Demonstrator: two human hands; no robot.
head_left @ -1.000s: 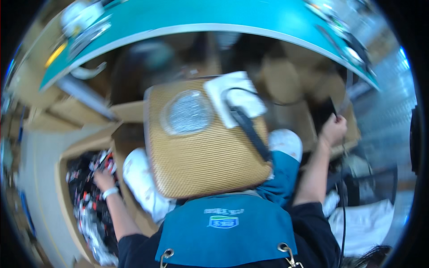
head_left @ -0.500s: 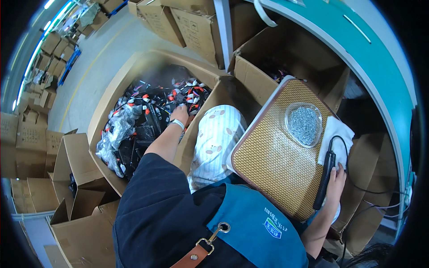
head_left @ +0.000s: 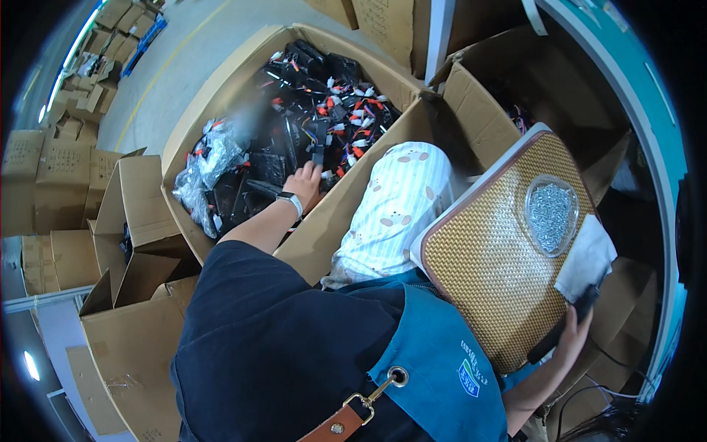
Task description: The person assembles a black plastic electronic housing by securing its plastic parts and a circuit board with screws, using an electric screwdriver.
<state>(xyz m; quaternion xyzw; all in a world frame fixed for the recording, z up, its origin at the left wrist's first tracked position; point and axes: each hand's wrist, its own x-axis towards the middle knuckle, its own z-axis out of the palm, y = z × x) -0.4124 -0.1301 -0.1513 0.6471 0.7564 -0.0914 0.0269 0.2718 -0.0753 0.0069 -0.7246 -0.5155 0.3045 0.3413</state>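
My left hand [head_left: 303, 186], a watch on its wrist, reaches into a large cardboard box [head_left: 221, 70]. Its fingers close around a small black wired part [head_left: 318, 153] at the top of the heap. Black plastic-cased parts [head_left: 265, 168] with white and red connectors fill that box. My right hand [head_left: 576, 330] wraps around a black corded electric screwdriver [head_left: 549, 345] at the right edge of a woven-topped board [head_left: 479, 272]. A clear tub of small silvery screws [head_left: 551, 216] sits on the board, beside a white cloth [head_left: 587, 258].
My knee in striped cloth [head_left: 401, 195] stands between the parts box and the board. Another open carton [head_left: 479, 103] is behind the board. Cartons [head_left: 140, 353] crowd the left side. A green-topped table [head_left: 641, 51] curves along the right, with cables [head_left: 611, 390] hanging below it.
The view has shifted, so the parts box shows more fully. My left hand has closed on a part in the heap. The screwdriver has moved toward the board's near right edge, in my right hand.
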